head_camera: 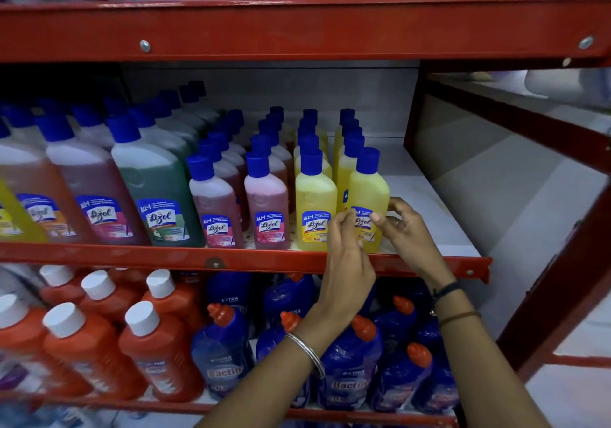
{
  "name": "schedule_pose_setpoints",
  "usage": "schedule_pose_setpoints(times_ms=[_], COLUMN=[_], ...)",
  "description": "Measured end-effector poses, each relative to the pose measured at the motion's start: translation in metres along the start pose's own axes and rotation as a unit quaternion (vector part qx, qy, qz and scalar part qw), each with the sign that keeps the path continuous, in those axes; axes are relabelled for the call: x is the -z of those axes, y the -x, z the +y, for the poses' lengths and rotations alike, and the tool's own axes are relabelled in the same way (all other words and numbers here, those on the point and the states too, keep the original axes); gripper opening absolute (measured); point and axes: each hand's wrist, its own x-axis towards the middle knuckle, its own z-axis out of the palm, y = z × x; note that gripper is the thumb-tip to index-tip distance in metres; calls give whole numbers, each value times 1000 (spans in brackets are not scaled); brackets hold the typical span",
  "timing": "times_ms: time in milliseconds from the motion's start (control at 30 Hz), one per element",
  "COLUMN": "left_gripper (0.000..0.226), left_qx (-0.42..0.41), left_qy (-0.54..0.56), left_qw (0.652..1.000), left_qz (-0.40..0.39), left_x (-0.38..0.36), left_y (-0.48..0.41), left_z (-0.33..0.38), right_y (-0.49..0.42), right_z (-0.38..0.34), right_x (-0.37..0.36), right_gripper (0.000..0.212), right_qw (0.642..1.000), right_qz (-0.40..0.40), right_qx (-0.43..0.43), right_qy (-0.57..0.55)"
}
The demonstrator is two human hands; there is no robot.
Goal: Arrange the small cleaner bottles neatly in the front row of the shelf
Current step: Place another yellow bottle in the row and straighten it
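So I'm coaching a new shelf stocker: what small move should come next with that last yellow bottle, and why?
Probably turn the rightmost yellow bottle label-forward. Both the left hand and right hand pinch it, and it sits angled while the neighbouring yellow bottle faces front.

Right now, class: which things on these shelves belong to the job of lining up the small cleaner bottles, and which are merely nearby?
Part of the job:
small yellow bottles
small pink bottles
left hand
right hand

Merely nearby:
large bottles
orange bottles
blue bottles
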Motion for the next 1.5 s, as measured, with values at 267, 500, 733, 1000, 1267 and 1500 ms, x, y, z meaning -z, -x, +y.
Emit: schedule_pose_setpoints(times_ms=[267,500,733,1000,1267,1500], left_gripper=[67,69,63,55,82,125], left_qx=[84,161,199,198,195,242], left_qy=[-17,34,102,143,301,252], left_qw=[994,984,971,964,928,937], left_qz=[-63,-73,-83,-101,103,9], left_x=[-5,-2,12,25,48,62], left_y=[-5,-14,-6,0,12,-4], left_z=[3,20,29,28,0,-9], right_y=[-1,22,24,37,83,66], right_z=[-2,-6,-10,-15,-47,-53], right_x=[4,-12,-8,-16,-67,-99], right_gripper=[23,29,25,26,68,128], right_qw=[1000,997,994,992,986,992], right_qz=[9,73,107,117,129,-29], right_qx=[1,-5,-17,-35,92,-121], right_qy=[-14,-37,-9,3,-59,-31])
